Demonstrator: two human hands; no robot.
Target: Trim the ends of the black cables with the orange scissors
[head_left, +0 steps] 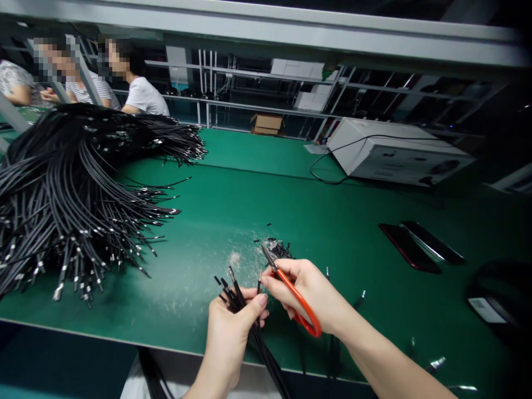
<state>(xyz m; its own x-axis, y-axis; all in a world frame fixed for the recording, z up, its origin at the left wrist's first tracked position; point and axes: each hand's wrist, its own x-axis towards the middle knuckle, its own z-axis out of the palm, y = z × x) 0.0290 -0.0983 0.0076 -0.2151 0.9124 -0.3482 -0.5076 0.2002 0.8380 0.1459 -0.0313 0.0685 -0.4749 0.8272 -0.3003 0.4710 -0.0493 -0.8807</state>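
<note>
A bunch of black cables (266,354) runs through my left hand (235,321), which is closed round them near their ends. One cable end stands apart from the bunch, between my left thumb and the fingertips of my right hand (305,288). My right hand is closed round scissors with red handles (302,305), their blades pointing up and to the left. Just beyond the blades lies a small heap of black cut pieces (280,249), with pale fibre scraps (235,257) scattered on the green table (233,194).
A large pile of black cables (75,183) covers the left of the table. At the right are a white equipment box (399,158) with a cord, two phone-like dark slabs (409,249) and a black item with a white label (488,310). People (145,94) sit at the far left.
</note>
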